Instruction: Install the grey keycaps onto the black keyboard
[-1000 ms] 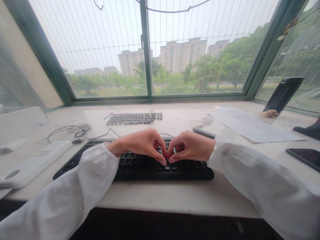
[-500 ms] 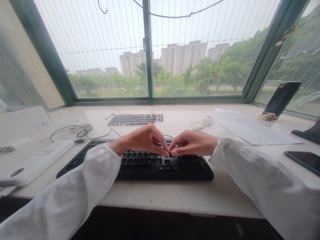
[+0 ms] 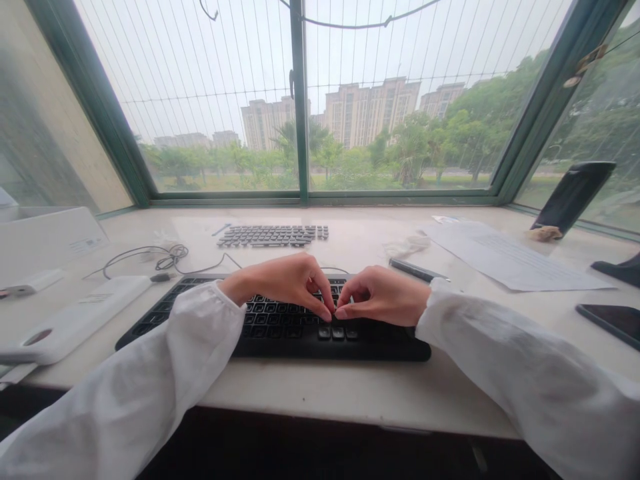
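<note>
My left hand (image 3: 290, 281) and right hand (image 3: 386, 295), close together over the black keyboard (image 3: 280, 351): each grip narrow, contents indiscernible to me; crowding could jostle adjacent keycaps (image 3: 338, 333).

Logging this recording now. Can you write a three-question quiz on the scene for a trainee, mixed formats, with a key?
1. True or false: the left hand and right hand are close together over the keyboard.
2. Where do the rows of loose keycaps lie?
a) left of the keyboard
b) right of the keyboard
c) beyond the keyboard
3. Fill the gap: the sleeves on both arms are ____ in colour.

Key: 1. True. 2. c. 3. white.
</note>
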Demonstrator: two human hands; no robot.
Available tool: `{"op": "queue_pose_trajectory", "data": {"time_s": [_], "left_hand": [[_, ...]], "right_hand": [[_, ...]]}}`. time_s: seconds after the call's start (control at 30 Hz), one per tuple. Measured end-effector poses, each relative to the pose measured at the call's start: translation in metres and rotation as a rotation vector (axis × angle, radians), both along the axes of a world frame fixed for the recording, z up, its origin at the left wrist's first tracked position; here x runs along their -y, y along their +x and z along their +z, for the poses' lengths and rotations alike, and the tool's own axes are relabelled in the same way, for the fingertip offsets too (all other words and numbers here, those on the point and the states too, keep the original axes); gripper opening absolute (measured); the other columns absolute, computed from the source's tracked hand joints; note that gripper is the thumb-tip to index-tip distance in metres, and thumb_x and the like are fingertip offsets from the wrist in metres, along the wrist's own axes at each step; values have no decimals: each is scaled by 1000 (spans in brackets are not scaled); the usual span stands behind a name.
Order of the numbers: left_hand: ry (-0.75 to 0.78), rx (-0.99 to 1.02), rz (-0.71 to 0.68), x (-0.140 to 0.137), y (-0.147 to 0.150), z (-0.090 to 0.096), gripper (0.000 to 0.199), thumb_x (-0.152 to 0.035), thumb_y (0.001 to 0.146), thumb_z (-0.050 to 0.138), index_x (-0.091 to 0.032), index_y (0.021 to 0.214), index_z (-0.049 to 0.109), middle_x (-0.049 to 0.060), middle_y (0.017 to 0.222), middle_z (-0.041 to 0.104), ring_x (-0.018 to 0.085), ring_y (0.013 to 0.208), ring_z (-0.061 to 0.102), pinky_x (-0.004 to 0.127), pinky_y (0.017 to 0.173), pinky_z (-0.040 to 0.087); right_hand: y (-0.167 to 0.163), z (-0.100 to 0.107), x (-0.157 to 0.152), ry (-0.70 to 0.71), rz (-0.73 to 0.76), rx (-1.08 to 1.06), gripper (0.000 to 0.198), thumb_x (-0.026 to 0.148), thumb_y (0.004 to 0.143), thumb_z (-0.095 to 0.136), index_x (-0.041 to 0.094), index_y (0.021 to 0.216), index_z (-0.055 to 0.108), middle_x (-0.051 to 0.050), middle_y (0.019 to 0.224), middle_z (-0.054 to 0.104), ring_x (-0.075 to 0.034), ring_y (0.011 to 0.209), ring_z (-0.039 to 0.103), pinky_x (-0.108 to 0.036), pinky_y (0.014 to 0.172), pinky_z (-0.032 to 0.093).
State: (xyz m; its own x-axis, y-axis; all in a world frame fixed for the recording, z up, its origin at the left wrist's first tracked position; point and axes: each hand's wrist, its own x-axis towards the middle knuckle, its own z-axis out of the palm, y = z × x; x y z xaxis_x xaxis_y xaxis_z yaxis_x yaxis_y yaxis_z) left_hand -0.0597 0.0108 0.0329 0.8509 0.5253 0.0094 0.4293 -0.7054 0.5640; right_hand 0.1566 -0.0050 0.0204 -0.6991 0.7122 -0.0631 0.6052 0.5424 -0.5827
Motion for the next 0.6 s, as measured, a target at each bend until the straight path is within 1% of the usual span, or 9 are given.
{"op": "queue_pose_trajectory", "data": {"time_s": [0.07,0.13,0.23,0.37,0.6], "left_hand": [[-15,-25,24,1,1,2,31,-47,72,72,-20,86,78,-6,51,43,6,50,28,22,44,20],[-25,-37,68,1,2,3,34,-50,74,70,-18,84,77,-5,53,47,6,50,29,22,45,21],[-45,-45,119,1,4,3,34,-49,74,70,-16,81,76,-4,55,50,6,51,32,22,45,22],[-68,-53,112,2,5,2,29,-44,72,72,-17,81,76,-5,54,49,6,50,31,23,45,20],[-77,-75,127,3,5,4,28,-43,73,71,-16,81,76,-5,54,46,6,51,32,23,45,21]], "right_hand": [[0,2,1,6,-6,8,34,48,77,65,17,84,75,5,53,46,-8,52,37,-23,47,25],[0,4,2,25,-17,27,34,48,78,64,17,84,76,5,53,46,-8,51,36,-23,47,25],[0,5,3,40,-34,57,35,49,78,63,17,85,76,5,53,45,-8,52,36,-24,48,25],[-1,4,3,44,-45,74,36,49,78,62,17,86,76,4,55,48,-9,53,38,-24,48,26],[-1,5,6,37,-75,53,32,45,77,64,16,82,76,4,52,47,-8,52,38,-24,48,25]]}}
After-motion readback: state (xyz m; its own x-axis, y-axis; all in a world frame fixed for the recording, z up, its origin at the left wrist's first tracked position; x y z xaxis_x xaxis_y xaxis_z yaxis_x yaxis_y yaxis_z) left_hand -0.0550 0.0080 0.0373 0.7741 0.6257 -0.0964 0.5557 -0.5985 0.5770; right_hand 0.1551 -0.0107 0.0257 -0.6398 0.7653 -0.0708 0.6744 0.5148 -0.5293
